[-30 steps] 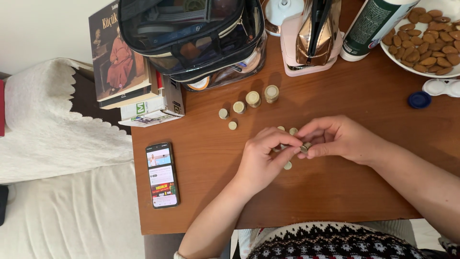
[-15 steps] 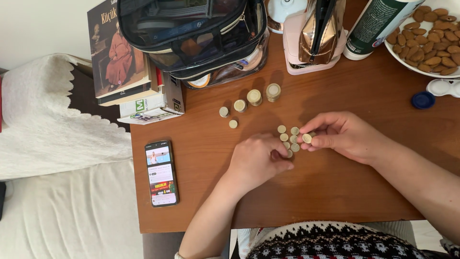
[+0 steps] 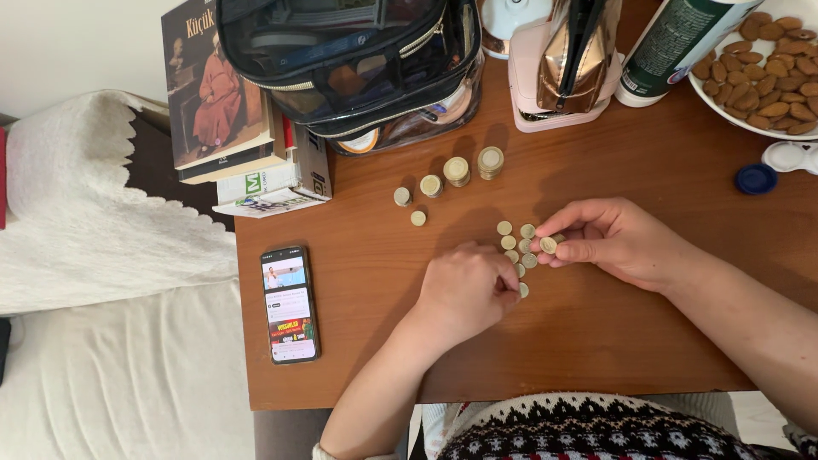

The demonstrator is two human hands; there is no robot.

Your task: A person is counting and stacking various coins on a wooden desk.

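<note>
Bottle: white-and-green labelled cylinder (image 3: 673, 43), far right edge.
Right hand (image 3: 618, 241): pinching small round coin (image 3: 548, 245), unchanged.
Left hand (image 3: 467, 290): curled over loose coins (image 3: 515, 245); grip unclear, barely shifted.

Pale gold and silver coins (image 3: 515, 247) lie on a reddish-brown wooden table (image 3: 596, 341), near a blue cap (image 3: 756, 179) and brown almonds in a white bowl (image 3: 740, 119). A black-framed phone (image 3: 289, 304) shows a bright, many-coloured screen. The sweater (image 3: 596, 430) bears a black, white and red knitted pattern, and the cloth (image 3: 94, 213) is cream with a scalloped edge.
</note>
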